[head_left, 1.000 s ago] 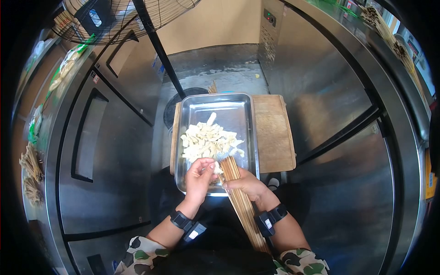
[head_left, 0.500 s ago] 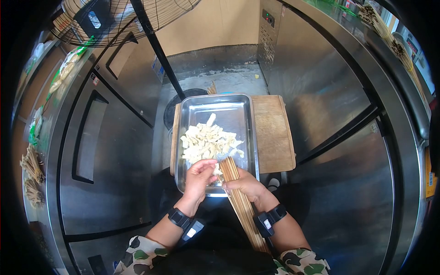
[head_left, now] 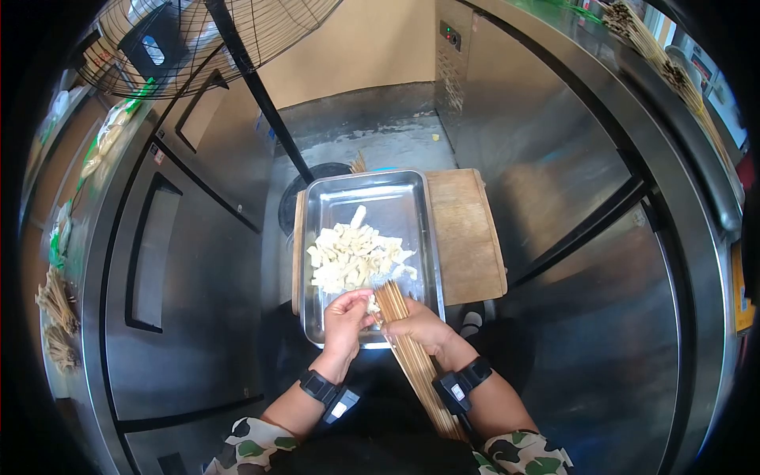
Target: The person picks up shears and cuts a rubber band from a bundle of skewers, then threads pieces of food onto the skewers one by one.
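Observation:
A thick bundle of wooden skewers (head_left: 413, 356) slants from my lap up over the front rim of a steel tray (head_left: 430, 237). My right hand (head_left: 421, 326) is wrapped round the bundle near its upper end. Beside it, my left hand (head_left: 345, 318) pinches a small pale food piece (head_left: 373, 304) between thumb and fingers, close against the left side of the skewers. Farther up in the tray lies a heap of pale, cream-coloured food pieces (head_left: 354, 257), cut into irregular chunks.
The tray rests on a wooden board (head_left: 467, 237). Steel cabinets (head_left: 190, 317) stand left and right. A black fan stand (head_left: 265, 111) rises behind the tray. Bundles of skewers (head_left: 57, 301) lie on the left counter, and more skewers (head_left: 673, 67) on the right one.
The view has shifted slightly, so the tray and hands appear a little lower. My left hand stays at the skewers with the food piece; both grips look the same.

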